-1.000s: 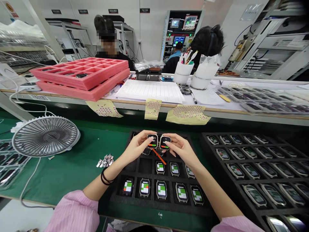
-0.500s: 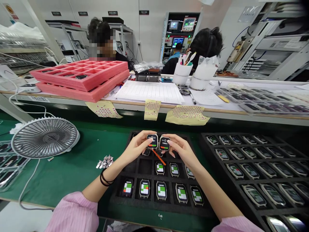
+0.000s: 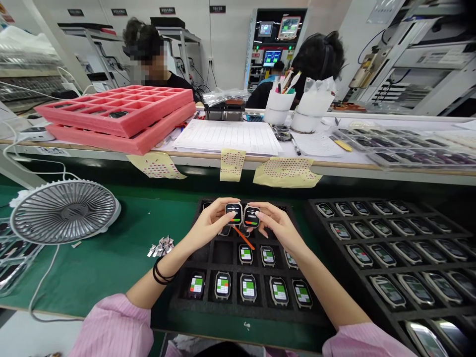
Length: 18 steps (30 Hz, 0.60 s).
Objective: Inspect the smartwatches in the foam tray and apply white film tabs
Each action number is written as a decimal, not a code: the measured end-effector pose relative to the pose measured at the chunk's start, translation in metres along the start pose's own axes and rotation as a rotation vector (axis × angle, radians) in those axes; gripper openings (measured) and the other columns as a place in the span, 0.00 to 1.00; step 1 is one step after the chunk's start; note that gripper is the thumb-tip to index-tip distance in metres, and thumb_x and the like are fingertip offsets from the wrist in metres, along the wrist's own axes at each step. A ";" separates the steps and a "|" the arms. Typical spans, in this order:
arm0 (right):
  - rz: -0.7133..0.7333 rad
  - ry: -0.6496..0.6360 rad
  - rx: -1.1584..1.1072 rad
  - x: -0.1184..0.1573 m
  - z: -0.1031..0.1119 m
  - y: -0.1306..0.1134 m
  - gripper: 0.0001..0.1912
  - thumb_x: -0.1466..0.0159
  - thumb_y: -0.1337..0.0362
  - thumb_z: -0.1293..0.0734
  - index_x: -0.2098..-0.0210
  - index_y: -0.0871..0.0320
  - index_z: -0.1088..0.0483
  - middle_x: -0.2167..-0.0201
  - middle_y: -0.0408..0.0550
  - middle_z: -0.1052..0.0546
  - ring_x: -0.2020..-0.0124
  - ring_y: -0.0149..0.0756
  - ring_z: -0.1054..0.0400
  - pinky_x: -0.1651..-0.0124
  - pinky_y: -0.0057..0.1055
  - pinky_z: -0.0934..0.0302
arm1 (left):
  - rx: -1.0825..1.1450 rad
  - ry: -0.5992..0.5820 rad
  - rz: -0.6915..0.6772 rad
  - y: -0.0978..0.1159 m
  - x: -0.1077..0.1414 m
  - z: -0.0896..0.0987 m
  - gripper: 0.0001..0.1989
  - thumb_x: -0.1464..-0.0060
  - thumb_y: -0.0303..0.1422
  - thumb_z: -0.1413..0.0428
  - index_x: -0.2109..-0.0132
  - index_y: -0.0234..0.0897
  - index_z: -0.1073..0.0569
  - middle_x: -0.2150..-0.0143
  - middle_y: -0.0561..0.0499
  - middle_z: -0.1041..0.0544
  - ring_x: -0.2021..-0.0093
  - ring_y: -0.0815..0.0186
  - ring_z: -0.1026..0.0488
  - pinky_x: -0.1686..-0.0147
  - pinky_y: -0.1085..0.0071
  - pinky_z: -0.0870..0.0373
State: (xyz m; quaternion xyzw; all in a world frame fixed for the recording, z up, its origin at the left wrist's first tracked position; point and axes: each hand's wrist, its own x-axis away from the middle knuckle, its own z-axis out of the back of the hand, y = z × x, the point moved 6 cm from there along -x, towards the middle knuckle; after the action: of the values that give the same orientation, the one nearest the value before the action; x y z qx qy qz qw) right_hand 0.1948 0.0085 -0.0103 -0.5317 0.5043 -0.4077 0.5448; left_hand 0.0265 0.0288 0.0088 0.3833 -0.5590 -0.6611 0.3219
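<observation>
Side by side above a black foam tray (image 3: 238, 317), two smartwatch bodies without straps face me with lit dark screens. My left hand (image 3: 211, 223) grips the left smartwatch (image 3: 233, 212), its thumb on the screen. The right smartwatch (image 3: 252, 216) is in my right hand (image 3: 277, 223), with that thumb at the screen's edge. A thin orange strip (image 3: 244, 238) slants down just below the watches; I cannot tell what it is attached to. In the tray's pockets lie more watches, such as one with a green-and-white screen (image 3: 248, 287).
To the right is another black tray of watches (image 3: 372, 270). A round fan (image 3: 65, 212) and a pile of small metallic pieces (image 3: 161, 246) are on the left. Red foam trays (image 3: 137, 144) and papers (image 3: 226, 136) occupy the shelf ahead. Two people sit beyond it.
The camera view has shifted slightly. Both hands keep holding the watches in nearly the same place; my right thumb has moved slightly toward the edge of its screen.
</observation>
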 end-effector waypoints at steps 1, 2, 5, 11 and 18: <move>0.000 -0.003 -0.004 0.000 0.000 0.000 0.14 0.37 0.57 0.33 0.54 0.55 0.27 0.68 0.46 0.23 0.80 0.26 0.34 0.81 0.25 0.46 | -0.015 -0.008 0.000 0.000 0.000 0.000 0.18 0.41 0.40 0.44 0.47 0.36 0.31 0.51 0.44 0.24 0.57 0.63 0.26 0.64 0.73 0.29; -0.001 -0.007 -0.007 0.000 0.000 0.000 0.14 0.37 0.57 0.33 0.54 0.55 0.27 0.68 0.46 0.23 0.79 0.27 0.33 0.81 0.25 0.46 | -0.035 -0.019 0.001 0.000 0.001 0.000 0.18 0.42 0.38 0.44 0.46 0.37 0.32 0.50 0.44 0.24 0.55 0.63 0.26 0.64 0.73 0.29; -0.007 -0.012 -0.008 0.000 -0.001 0.001 0.15 0.37 0.57 0.33 0.53 0.56 0.28 0.69 0.47 0.23 0.77 0.30 0.30 0.81 0.25 0.46 | -0.100 -0.055 0.013 -0.001 0.001 -0.002 0.24 0.45 0.35 0.40 0.42 0.38 0.36 0.49 0.44 0.26 0.54 0.63 0.27 0.67 0.75 0.31; -0.031 -0.054 0.001 -0.001 -0.004 0.005 0.20 0.40 0.59 0.30 0.49 0.56 0.33 0.62 0.50 0.23 0.70 0.35 0.26 0.80 0.25 0.44 | -0.101 -0.061 0.025 -0.008 0.000 -0.002 0.31 0.48 0.31 0.39 0.39 0.38 0.41 0.48 0.43 0.27 0.54 0.63 0.26 0.65 0.75 0.30; -0.008 -0.125 0.100 -0.001 -0.009 0.010 0.27 0.46 0.66 0.27 0.49 0.55 0.35 0.60 0.49 0.24 0.69 0.32 0.27 0.73 0.26 0.37 | -0.376 -0.013 -0.140 0.004 0.001 -0.002 0.21 0.47 0.34 0.38 0.47 0.38 0.33 0.49 0.43 0.27 0.54 0.60 0.26 0.65 0.72 0.29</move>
State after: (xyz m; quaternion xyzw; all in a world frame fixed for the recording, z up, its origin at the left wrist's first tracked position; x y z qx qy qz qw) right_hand 0.1852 0.0088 -0.0191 -0.5303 0.4459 -0.4006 0.5995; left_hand 0.0271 0.0263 0.0122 0.3500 -0.3998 -0.7771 0.3373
